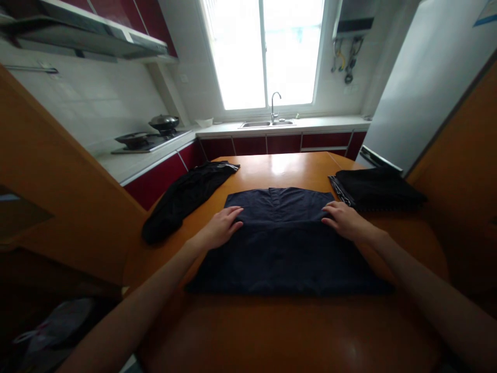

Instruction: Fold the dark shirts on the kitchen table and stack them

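A dark navy garment (pixel 291 259) lies folded and flat on the wooden table in front of me. A crease or layer edge runs across it between my hands, and a short seam or placket shows at the middle of its far edge. On its left side rests my left hand (pixel 222 227), fingers stretched over the cloth and thumb apart from them. My right hand (pixel 344 220) touches the opposite side in much the same way, thumb and fingers apart. Neither hand visibly grips the fabric.
Black clothing with white stripes (pixel 190 194) lies along the table's left edge. A folded black stack (pixel 380 187) sits at the right. Beyond the table (pixel 279 326) are a counter with a sink (pixel 267 124), a stove with pans (pixel 163 123), and a refrigerator (pixel 415 77).
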The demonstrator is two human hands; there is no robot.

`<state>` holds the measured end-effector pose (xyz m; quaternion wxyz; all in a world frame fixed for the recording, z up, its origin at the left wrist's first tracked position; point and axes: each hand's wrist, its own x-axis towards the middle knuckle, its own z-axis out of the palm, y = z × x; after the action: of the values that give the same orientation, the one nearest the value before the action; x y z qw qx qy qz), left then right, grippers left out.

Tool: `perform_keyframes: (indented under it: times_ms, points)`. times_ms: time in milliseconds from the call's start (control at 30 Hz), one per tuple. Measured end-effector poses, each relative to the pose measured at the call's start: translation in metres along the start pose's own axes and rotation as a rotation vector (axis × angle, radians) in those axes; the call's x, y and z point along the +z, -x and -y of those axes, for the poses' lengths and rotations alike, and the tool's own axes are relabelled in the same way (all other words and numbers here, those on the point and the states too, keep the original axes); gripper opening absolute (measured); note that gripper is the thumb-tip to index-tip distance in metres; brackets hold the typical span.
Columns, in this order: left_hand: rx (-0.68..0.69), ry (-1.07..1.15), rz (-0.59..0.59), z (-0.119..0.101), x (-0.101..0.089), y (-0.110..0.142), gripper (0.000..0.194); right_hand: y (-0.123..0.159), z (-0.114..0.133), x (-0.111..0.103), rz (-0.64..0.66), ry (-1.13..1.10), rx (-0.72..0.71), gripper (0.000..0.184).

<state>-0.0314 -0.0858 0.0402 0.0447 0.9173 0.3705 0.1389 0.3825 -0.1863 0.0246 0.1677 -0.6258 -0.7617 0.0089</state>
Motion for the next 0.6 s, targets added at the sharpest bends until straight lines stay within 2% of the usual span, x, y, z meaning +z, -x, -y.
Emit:
perform_keyframes:
  times_ms: [100, 167, 267, 333, 433, 600]
  points:
    - [0.174, -0.034, 0.036, -0.061, 0.013, 0.001, 0.053, 0.008, 0.062, 0.007, -0.113, 0.083, -0.084, 0.050]
    - [0.230, -0.066, 0.062, -0.096, 0.029, 0.000, 0.055, 0.013, 0.103, 0.022, -0.090, 0.096, -0.151, 0.056]
    - [0.253, -0.106, 0.126, -0.121, 0.055, -0.002, 0.058, 0.020, 0.139, 0.048, 0.013, 0.088, -0.178, 0.062]
    - [0.238, -0.120, 0.136, -0.121, 0.064, 0.000, 0.059, 0.023, 0.139, 0.061, 0.063, 0.072, -0.110, 0.064]
    - [0.176, -0.126, 0.119, -0.105, 0.066, 0.006, 0.063, 0.031, 0.116, 0.066, 0.086, 0.057, 0.040, 0.071]
    - [-0.046, -0.143, 0.152, -0.051, 0.054, 0.027, 0.072, 0.057, 0.058, 0.057, 0.103, 0.106, 0.224, 0.077]
